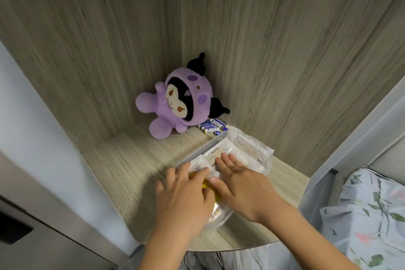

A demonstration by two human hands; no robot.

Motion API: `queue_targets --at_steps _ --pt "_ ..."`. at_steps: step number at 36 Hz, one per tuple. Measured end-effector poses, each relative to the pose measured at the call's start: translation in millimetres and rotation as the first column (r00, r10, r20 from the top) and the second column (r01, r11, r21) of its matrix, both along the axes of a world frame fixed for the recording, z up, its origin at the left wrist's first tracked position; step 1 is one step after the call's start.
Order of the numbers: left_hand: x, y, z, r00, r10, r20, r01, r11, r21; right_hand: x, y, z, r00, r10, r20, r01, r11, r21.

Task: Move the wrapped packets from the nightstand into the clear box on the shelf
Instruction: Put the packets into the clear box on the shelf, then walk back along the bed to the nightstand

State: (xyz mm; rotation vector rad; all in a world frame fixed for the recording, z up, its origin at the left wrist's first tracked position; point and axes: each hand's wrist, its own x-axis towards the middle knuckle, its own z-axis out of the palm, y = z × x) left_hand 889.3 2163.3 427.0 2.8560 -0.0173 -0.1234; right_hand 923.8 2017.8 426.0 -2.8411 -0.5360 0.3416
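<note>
Both hands, left (184, 190) and right (237, 178), press flat, fingers straight, on wrapped packets (221, 151) inside the clear box (266, 165).

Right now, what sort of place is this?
Most likely a bedroom: a wooden shelf nook beside a bed with leaf-print bedding, and a purple plush toy propped in the corner.

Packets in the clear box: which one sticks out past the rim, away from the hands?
The white packet at the far right end of the clear box, nearest the batteries; the other packets lie under the hands.
</note>
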Motion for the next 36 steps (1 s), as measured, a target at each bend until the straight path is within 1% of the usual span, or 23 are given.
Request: queue_targets --at_steps 3,4,6,8,10,12,14,16,18,20,22,24,26,27,29,32,36 --pt "6 -2 5 1.0 -0.005 -0.011 0.005 0.999 0.038 1 -2 1 1.0 -0.003 0.016 0.002 0.999 0.048" --pt "8 -2 6 1.0 -0.008 -0.006 0.009 0.998 0.056 3 -4 -1 1.0 -0.008 0.027 0.005 0.995 0.098" --pt "12 -2 5 1.0 -0.021 0.016 0.02 0.998 0.054 3 -11 -3 0.996 -0.035 0.08 0.013 0.968 0.25" --pt "14 2 2 0.999 -0.048 0.017 0.047 0.997 0.06 -4 -21 -5 0.969 -0.158 0.188 0.071 0.913 0.402" --pt "17 7 2 0.992 -0.086 0.09 0.081 0.995 0.056 -17 -37 -5 0.899 -0.343 0.274 0.163 0.84 0.518" --pt "20 12 5 0.97 -0.143 0.198 0.145 0.989 0.007 -33 -54 -3 0.827 -0.472 0.305 0.264 0.806 0.53" --pt "26 11 9 0.936 -0.236 0.26 0.245 0.97 -0.002 -50 -72 -4 0.765 -0.563 0.312 0.377 0.785 0.491" --pt "33 0 17 0.865 -0.347 0.363 0.372 0.928 0.0 -68 -89 -6 0.704 -0.627 0.332 0.48 0.765 0.429" --pt "37 -20 22 0.781 -0.46 0.423 0.492 0.87 0.038 -91 -105 -10 0.643 -0.677 0.358 0.585 0.736 0.341" --pt "33 -46 23 0.698 -0.591 0.405 0.591 0.794 0.141 -122 -118 -15 0.58 -0.739 0.343 0.696 0.668 0.263" --pt "17 -76 24 0.616 -0.695 0.37 0.677 0.708 0.202 -159 -126 -18 0.484 -0.818 0.311 0.806 0.555 0.204" --pt "-9 -105 24 0.511 -0.788 0.343 0.783 0.592 0.193 -201 -129 -20 0.363 -0.889 0.278 0.897 0.415 0.154" --pt "-41 -133 19 0.423 -0.883 0.203 0.873 0.458 0.171 -247 -132 -23 0.266 -0.931 0.251 0.953 0.294 0.08" --pt "-55 -147 14 0.361 -0.922 0.142 0.904 0.383 0.189 -272 -133 -24 0.22 -0.946 0.238 0.971 0.236 0.042" --pt "-86 -172 6 0.229 -0.971 0.074 0.94 0.24 0.243 -324 -133 -23 0.108 -0.969 0.221 0.994 0.11 -0.004" --pt "-140 -208 -3 0.043 -0.998 0.034 0.965 0.05 0.256 -409 -122 -23 -0.081 -0.971 0.224 0.995 -0.091 -0.032" --pt "-235 -239 -6 -0.188 -0.982 -0.004 0.95 -0.183 0.252 -524 -85 -21 -0.329 -0.913 0.242 0.935 -0.35 -0.049"
